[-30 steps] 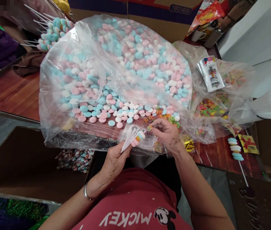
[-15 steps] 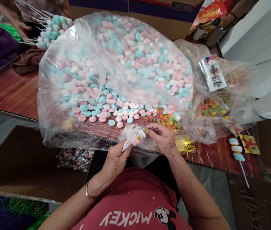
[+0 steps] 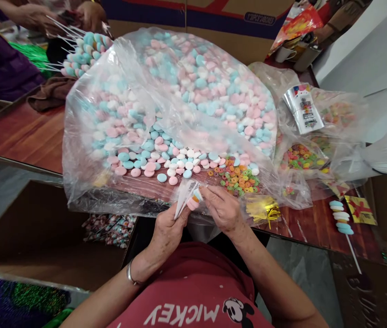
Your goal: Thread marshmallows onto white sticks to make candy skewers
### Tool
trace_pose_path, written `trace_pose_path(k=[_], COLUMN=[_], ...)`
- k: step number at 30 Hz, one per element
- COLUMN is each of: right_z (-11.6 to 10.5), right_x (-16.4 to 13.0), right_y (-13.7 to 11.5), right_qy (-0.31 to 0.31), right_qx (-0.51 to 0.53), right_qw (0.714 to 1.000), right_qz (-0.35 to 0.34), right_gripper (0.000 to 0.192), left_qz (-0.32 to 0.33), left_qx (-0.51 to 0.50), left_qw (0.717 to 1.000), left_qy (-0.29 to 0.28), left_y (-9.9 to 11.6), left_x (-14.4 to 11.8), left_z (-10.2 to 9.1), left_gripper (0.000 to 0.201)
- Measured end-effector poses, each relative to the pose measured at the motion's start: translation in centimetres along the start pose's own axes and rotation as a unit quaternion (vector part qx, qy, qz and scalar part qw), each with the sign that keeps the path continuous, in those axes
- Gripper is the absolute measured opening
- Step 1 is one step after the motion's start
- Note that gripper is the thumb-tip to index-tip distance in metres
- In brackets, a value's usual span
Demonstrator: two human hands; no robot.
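My left hand (image 3: 167, 230) is closed around a bunch of thin white sticks (image 3: 181, 201) over the table's near edge. Pink and blue candies (image 3: 193, 202) with a small orange one between them are threaded at the sticks' upper end. My right hand (image 3: 225, 210) pinches at the tip of that threaded stick; what lies between its fingers is hidden. Just beyond my hands are loose pink, white and blue candies (image 3: 171, 166). A pile of small orange and green ring candies (image 3: 241, 177) lies beyond my right hand.
A large clear plastic bag (image 3: 196, 91) full of candies covers the table's middle. Gold twist ties (image 3: 263, 209), a finished candy skewer (image 3: 343, 218) and printed pouches (image 3: 304, 109) sit right. A cardboard box (image 3: 43, 228) stands below left. Another person's hands (image 3: 90, 16) hold skewers at upper left.
My right hand has moved slightly left and down, bringing its fingertips onto the stick's tip. A small greenish ring at those fingertips is now covered. The other person's hands moved into clearer view.
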State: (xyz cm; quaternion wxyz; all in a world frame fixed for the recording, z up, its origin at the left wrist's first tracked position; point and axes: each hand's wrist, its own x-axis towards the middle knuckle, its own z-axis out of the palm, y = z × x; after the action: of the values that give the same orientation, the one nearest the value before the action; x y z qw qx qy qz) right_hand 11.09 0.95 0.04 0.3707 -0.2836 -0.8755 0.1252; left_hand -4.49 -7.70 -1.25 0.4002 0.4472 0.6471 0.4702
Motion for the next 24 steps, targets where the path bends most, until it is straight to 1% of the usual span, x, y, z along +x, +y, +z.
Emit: trace_pose_path(k=[4,7,9,11,12,13,15,17,19,22,24], right_z=[1.0,1.1,0.8,0.6,0.6,0.8,1.4,2.2,2.7,2.8,2.6], right_x=[0.4,1.3,2.3,3.6,4.4,5.2,6.6,7.4,7.6,7.2,7.0], right_y=[-0.3,-0.4,-0.1,0.3,0.5,0.7,0.9,1.0,1.0,1.0,1.1], right_qy=[-0.004,-0.025,-0.035,-0.044,-0.06,-0.087,-0.163,-0.226,-0.253,-0.256,-0.23], right_qx=[0.009,0.021,0.027,-0.008,-0.046,-0.092,-0.182,-0.245,-0.273,-0.263,-0.241], right_qw=[1.0,0.999,0.999,0.996,0.991,0.981,0.953,0.924,0.91,0.914,0.926], right_qz=[-0.018,-0.03,0.002,0.073,0.112,0.144,0.178,0.186,0.181,0.173,0.18], right_gripper=[0.036,0.033,0.032,0.031,0.029,0.028,0.026,0.024,0.022,0.02,0.018], left_qz=[-0.011,-0.028,-0.042,-0.065,-0.079,-0.093,-0.115,-0.125,-0.125,-0.12,-0.115], left_qx=[-0.019,-0.042,-0.061,-0.083,-0.098,-0.112,-0.138,-0.152,-0.161,-0.164,-0.162], left_qw=[0.999,0.998,0.996,0.993,0.991,0.988,0.982,0.978,0.976,0.975,0.976], left_qy=[0.026,0.043,0.05,0.053,0.053,0.051,0.053,0.062,0.077,0.087,0.09], left_y=[-0.2,-0.4,-0.5,-0.6,-0.6,-0.6,-0.7,-0.8,-1.0,-1.3,-1.5], left_x=[0.2,0.3,0.3,0.3,0.3,0.3,0.2,0.1,0.0,0.1,0.3], left_z=[-0.2,-0.6,-1.0,-1.5,-1.7,-1.9,-2.3,-2.7,-3.0,-3.6,-3.9], left_gripper=[0.036,0.036,0.038,0.04,0.041,0.041,0.041,0.039,0.036,0.036,0.036])
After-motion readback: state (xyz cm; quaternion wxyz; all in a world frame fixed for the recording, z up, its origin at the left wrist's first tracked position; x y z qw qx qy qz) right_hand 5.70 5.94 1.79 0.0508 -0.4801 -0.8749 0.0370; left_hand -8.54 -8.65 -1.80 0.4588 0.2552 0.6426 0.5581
